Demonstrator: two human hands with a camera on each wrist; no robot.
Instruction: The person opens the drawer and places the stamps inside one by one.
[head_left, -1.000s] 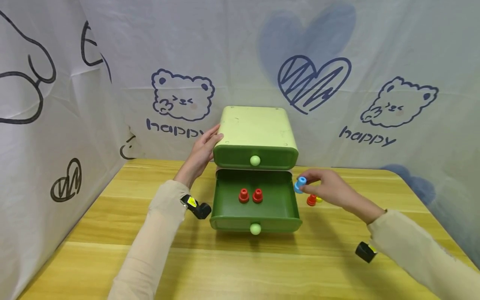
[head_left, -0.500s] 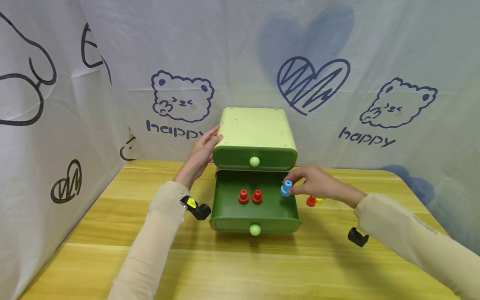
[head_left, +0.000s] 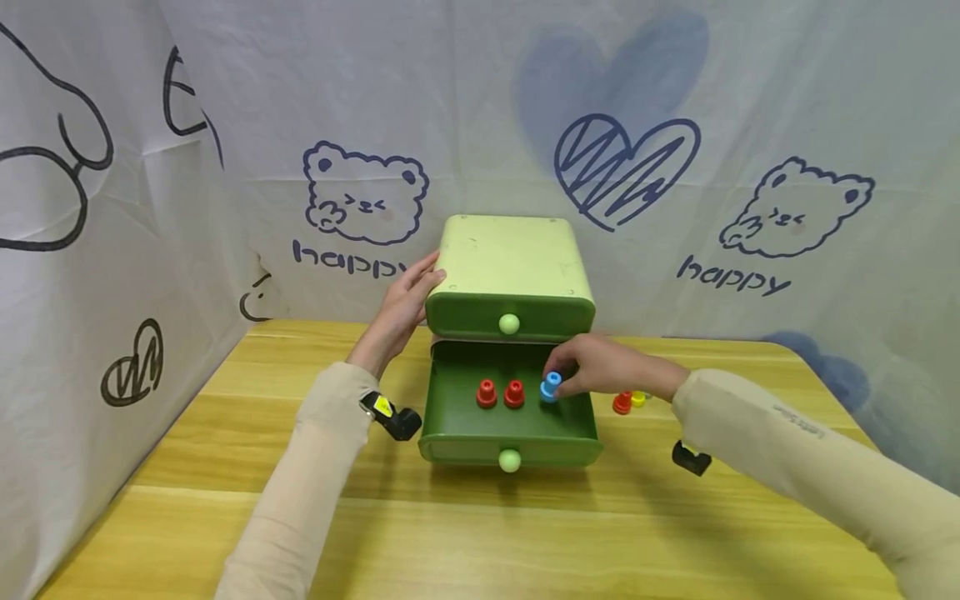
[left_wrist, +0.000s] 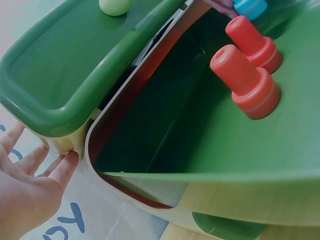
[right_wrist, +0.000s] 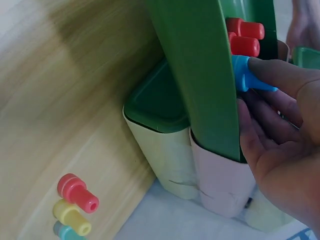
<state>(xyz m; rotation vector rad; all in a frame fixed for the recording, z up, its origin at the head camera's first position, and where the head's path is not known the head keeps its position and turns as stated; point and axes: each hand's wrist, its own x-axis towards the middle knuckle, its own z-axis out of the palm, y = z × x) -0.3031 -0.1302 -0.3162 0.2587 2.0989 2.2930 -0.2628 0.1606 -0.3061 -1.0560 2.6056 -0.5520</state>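
Note:
My right hand (head_left: 600, 365) pinches a small blue toy stamp (head_left: 551, 387), a narrow stem on a wider round base, upright close over the floor of a pulled-out green drawer (head_left: 510, 450). Two red stamps, the left one (head_left: 486, 394) and the right one (head_left: 513, 394), stand side by side in that drawer, left of the blue one. My left hand (head_left: 402, 308) rests against the left side of the drawer cabinet (head_left: 513, 254), near its pale yellow top. In the left wrist view, the fingertips (left_wrist: 70, 159) of its extended fingers touch the cabinet's side.
Right of the cabinet a red stamp (right_wrist: 77, 192), a yellow stamp (right_wrist: 72, 217) and a blue-green stamp (right_wrist: 67, 232) lie on the wooden table (head_left: 480, 542). The top drawer (head_left: 465, 315) above is closed. A printed white cloth (head_left: 495, 108) hangs behind.
My right hand has carried the blue stamp leftward from outside the drawer's right wall, over it and down beside the red stamps. My left hand stays at the cabinet's side.

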